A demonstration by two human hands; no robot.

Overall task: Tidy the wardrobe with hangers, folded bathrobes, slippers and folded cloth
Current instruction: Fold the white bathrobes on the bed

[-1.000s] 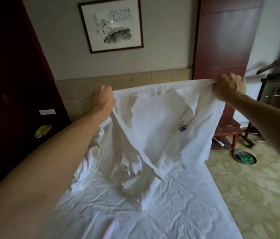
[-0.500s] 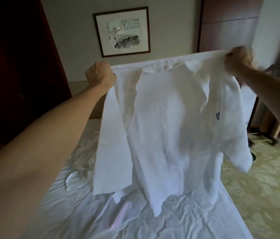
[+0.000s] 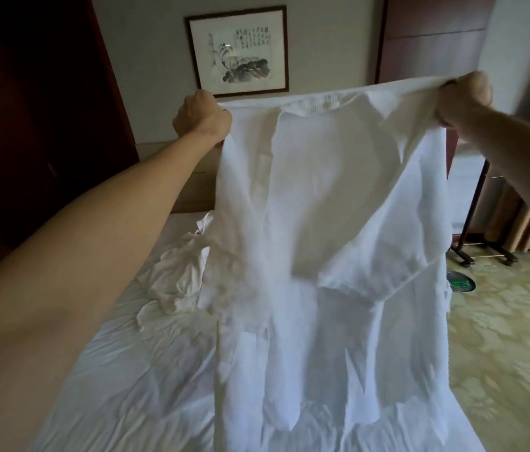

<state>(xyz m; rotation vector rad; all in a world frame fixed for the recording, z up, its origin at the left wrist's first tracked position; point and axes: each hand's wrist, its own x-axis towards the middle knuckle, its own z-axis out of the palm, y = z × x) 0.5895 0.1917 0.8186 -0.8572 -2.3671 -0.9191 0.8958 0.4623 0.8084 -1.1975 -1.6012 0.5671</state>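
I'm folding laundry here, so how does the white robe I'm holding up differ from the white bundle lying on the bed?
The robe hangs spread from the left hand and right hand; the bundle lies crumpled on the bed. The robe looks larger. Both are white cloth.

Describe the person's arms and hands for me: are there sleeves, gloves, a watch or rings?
Both forearms are bare as far as the view reaches; no sleeve edge shows. The left hand and right hand wear no gloves. No watch or bracelet sits on either wrist. No ring shows on the visible knuckles, though the fingers curl out of sight, so a ring there cannot be ruled out.
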